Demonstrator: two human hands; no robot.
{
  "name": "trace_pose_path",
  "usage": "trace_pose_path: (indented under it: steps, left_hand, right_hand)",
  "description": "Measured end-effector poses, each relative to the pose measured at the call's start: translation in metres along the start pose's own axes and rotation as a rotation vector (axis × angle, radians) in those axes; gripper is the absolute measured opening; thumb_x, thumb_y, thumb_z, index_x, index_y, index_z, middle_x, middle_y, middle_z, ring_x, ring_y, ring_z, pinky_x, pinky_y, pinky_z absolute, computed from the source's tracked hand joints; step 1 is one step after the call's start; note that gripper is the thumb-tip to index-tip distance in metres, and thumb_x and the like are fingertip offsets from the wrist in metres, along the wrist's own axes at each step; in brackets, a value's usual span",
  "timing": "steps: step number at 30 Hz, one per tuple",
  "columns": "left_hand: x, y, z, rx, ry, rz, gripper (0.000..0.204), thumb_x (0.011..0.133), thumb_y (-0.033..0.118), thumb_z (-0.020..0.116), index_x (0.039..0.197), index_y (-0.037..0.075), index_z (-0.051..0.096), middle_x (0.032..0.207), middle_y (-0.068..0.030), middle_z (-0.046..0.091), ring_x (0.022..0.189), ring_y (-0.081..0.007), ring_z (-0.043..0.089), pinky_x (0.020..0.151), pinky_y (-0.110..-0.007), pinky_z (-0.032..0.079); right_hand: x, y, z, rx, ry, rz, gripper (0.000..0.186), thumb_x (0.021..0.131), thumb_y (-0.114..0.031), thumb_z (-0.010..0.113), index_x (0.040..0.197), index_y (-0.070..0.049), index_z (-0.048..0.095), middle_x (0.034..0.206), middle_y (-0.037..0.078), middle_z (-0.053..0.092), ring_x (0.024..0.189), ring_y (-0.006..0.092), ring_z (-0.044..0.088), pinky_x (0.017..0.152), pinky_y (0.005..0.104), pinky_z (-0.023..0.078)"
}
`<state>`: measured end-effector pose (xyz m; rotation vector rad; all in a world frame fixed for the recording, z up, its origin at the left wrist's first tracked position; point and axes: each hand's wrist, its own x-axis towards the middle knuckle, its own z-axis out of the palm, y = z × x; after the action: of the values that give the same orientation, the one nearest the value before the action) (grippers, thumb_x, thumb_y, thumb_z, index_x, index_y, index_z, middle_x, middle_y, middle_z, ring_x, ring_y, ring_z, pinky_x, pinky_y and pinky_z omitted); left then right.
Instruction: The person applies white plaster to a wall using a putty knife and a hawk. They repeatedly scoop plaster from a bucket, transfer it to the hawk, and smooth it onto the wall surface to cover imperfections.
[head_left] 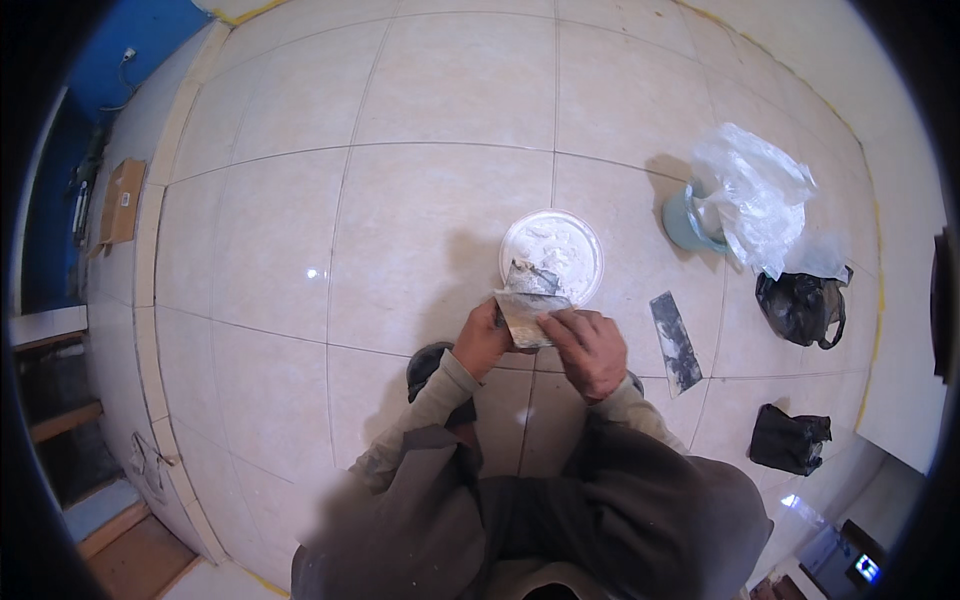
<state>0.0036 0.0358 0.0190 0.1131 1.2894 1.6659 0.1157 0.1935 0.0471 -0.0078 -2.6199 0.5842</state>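
Low over the floor, my left hand [482,338] is closed round the near left side of a flat scraper [533,278] caked with white and grey paste. My right hand [588,350] is closed at its right side, fingers pressed on the beige near part. Whether this is one piece or two overlapping pieces I cannot tell. Just beyond is a round white tub [503,245] holding white paste [565,250]; the scraper overlaps its near edge in view. To the right of my right hand lies a dark flat blade [677,343] with white smears.
A pale green bucket [685,225] with clear plastic sheeting [755,195] stands at the right. Two black bags [800,305] sit closer to the right wall. My knees [690,500] are bent below my hands. A cardboard piece [122,202] leans at the far left.
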Motion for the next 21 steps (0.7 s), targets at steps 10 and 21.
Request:
trace_pose_path:
  steps: [10, 21]
  left_hand:
    - [-0.017, 0.000, -0.012, 0.110, 0.062, -0.019, 0.034, 0.094, 0.003, 0.047, 0.126, -0.007, 0.042, 0.114, -0.0162, 0.059, 0.093, -0.0244, 0.066, 0.077, -0.036, 0.061]
    - [-0.027, 0.009, -0.001, 0.145, 0.320, 0.265, 0.046, 0.092, -0.001, 0.051, 0.135, -0.003, 0.033, 0.120, -0.0186, 0.052, 0.097, -0.0264, 0.065, 0.076, -0.032, 0.060]
  right_hand:
    - [0.045, 0.021, -0.018, 0.229, 0.151, 0.375, 0.041, 0.076, 0.008, 0.057, 0.114, -0.006, 0.062, 0.098, 0.012, 0.062, 0.086, 0.0311, 0.061, 0.072, 0.0365, 0.051]
    - [0.006, 0.022, 0.002, -0.061, 0.091, 0.179, 0.048, 0.072, 0.002, 0.064, 0.116, -0.016, 0.066, 0.099, 0.005, 0.061, 0.089, 0.0255, 0.058, 0.076, 0.0380, 0.046]
